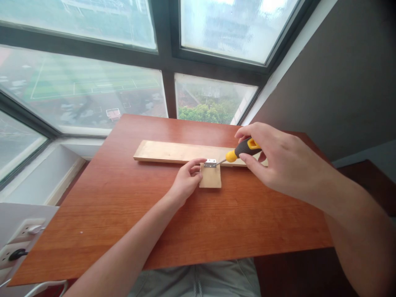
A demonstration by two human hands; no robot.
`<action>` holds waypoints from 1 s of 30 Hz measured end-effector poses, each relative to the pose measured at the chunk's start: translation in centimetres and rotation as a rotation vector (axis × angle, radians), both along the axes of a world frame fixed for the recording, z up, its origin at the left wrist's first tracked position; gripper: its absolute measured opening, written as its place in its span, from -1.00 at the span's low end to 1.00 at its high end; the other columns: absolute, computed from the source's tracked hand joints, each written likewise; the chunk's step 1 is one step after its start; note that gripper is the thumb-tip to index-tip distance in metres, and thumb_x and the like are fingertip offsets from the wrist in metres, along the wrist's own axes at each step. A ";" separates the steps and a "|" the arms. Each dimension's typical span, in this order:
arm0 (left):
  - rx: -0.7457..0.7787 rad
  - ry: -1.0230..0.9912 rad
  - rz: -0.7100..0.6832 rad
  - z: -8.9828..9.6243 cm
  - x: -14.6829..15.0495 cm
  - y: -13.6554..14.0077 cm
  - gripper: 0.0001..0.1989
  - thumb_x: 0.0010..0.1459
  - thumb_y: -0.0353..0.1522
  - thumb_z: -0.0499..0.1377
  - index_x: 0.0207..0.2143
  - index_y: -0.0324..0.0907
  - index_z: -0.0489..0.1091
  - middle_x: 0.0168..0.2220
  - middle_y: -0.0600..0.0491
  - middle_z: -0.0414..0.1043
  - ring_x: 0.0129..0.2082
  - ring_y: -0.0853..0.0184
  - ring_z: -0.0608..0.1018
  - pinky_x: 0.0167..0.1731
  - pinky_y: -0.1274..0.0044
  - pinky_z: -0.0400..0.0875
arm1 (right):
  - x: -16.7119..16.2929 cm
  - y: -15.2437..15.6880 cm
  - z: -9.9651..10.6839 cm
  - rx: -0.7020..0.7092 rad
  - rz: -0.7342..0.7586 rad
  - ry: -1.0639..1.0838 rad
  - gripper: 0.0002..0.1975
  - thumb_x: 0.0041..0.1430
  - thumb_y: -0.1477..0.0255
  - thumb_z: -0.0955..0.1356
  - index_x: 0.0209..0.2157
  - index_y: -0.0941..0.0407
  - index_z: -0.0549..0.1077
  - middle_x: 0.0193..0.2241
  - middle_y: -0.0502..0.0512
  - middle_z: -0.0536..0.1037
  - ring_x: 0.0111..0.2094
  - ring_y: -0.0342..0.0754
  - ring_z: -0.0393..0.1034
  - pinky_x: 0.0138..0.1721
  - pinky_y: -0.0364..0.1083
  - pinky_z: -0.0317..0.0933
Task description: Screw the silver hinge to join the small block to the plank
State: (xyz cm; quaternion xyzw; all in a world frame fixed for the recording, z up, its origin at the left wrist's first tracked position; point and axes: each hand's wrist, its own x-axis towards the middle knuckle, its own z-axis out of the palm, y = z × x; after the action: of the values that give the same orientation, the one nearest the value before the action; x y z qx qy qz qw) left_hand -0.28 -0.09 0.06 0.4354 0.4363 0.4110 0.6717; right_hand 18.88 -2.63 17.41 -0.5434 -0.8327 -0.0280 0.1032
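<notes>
Yellow-black screwdriver (243, 149) in right hand (272, 161), tip on silver hinge (210, 163)

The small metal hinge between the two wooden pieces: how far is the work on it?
Done: the small silver metal hinge already lies across the joint of the long pale wooden board and the small square wooden block. In hand: the right hand holds the yellow-and-black screwdriver, tip at the hinge; the left hand steadies the block. Left: which screws are seated is too small to tell.
</notes>
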 end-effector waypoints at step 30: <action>0.057 0.095 0.001 0.1 0.2 0.0 -0.49 0.00 -0.56 0.12 0.06 -0.22 0.35 -0.15 -0.04 0.48 -0.17 0.31 0.53 -0.28 0.58 0.38 | 0.3 0.1 0.4 -0.005 -0.075 -0.046 -0.76 0.17 0.34 0.29 -0.10 -0.01 0.35 -0.11 -0.09 0.54 -0.30 -0.05 0.48 -0.39 -0.08 0.22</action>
State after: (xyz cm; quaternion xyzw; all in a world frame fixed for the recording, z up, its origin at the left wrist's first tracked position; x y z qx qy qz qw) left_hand -0.11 -0.12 0.18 0.4730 0.4560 0.4028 0.6373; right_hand 19.16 -2.49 17.79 -0.5738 -0.8138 -0.0422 0.0817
